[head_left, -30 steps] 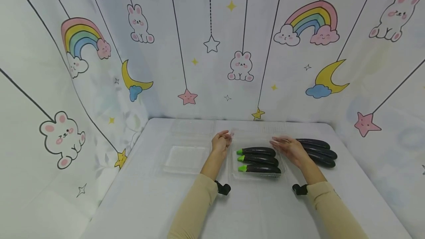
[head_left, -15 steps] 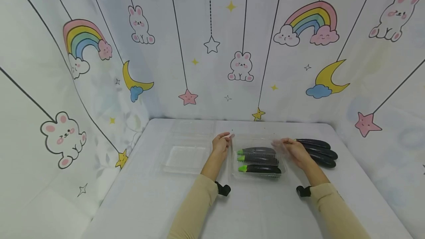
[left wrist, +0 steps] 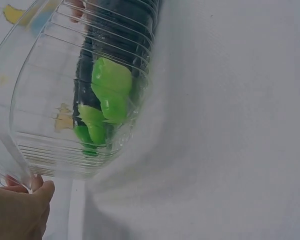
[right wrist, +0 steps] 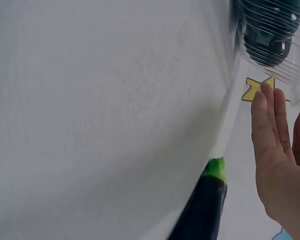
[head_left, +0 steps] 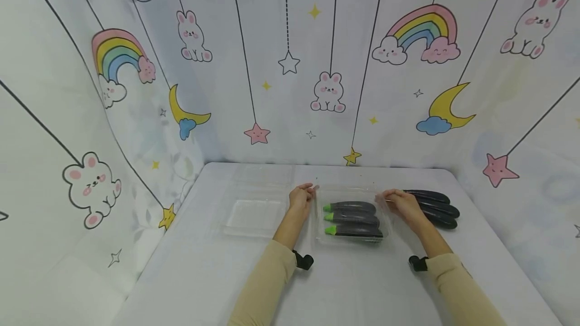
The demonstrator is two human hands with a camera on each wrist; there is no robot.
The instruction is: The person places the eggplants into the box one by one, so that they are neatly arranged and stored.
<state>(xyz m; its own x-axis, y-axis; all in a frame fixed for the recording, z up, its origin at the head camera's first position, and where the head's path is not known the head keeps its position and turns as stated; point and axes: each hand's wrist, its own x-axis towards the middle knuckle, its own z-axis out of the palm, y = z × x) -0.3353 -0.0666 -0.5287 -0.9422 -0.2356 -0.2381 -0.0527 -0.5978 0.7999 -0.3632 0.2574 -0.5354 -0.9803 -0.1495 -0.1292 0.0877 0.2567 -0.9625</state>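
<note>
A clear plastic clamshell box (head_left: 351,241) sits mid-table with three dark eggplants (head_left: 353,219) in it, their green stem ends toward the left. Its see-through lid (head_left: 349,192) lies over the eggplants, which look greyed through it. My left hand (head_left: 301,199) pinches the lid's left corner between thumb and fingers, as the left wrist view shows of that hand (left wrist: 20,207). On the opposite side, my right hand (head_left: 402,208) holds the lid's right edge. In the right wrist view several fingers of that hand (right wrist: 280,155) extend straight, while the fingertips at the lid run to the frame's border.
Three more eggplants (head_left: 438,210) lie to the right, beyond my right hand; one eggplant (right wrist: 202,205) shows its green end in the right wrist view. A second clear box (head_left: 256,218) lies opened out at the left. A patterned cloth (head_left: 290,114) hangs behind the white table (head_left: 335,286).
The lid has come forward and down over the eggplants, covering all three. My right hand has shifted slightly right and its fingers have closed in on the edge; my left hand has barely moved.
</note>
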